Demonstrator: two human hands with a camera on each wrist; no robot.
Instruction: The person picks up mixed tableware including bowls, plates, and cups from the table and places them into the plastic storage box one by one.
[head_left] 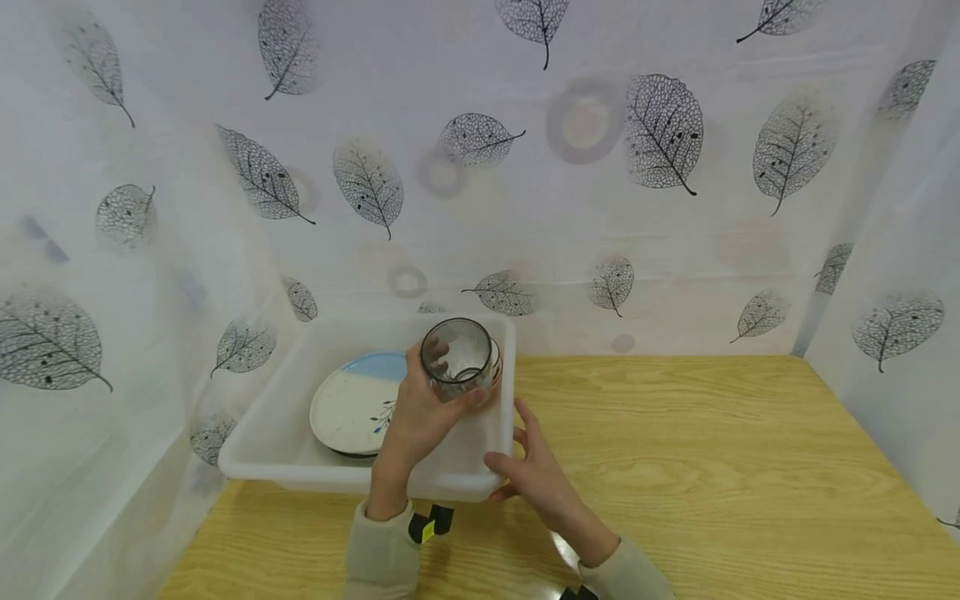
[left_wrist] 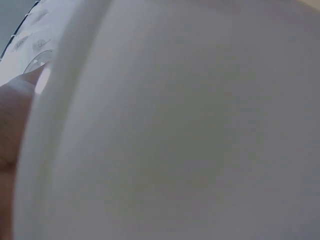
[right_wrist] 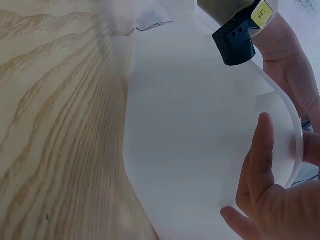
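My left hand (head_left: 420, 408) reaches over the near rim of a white plastic bin (head_left: 285, 475) and grips a clear, dark-tinted drinking glass (head_left: 459, 354), its open mouth facing up. In the left wrist view the bin's wall fills most of the picture; part of the left hand (left_wrist: 12, 120) and the rim of the glass (left_wrist: 39, 61) show at the edge. At the near right corner, my right hand (head_left: 536, 471) holds the bin's rim, thumb over the top. The right wrist view has its fingers (right_wrist: 260, 160) against the bin's outer wall.
Inside the bin, left of the glass, lies a white and blue plate (head_left: 348, 408) with a sprig pattern, a dark edge under it. Another rounded piece (head_left: 497, 375) is partly hidden behind the glass. A wooden table (head_left: 712, 467) bears the bin; a leaf-printed curtain (head_left: 555, 225) encloses it.
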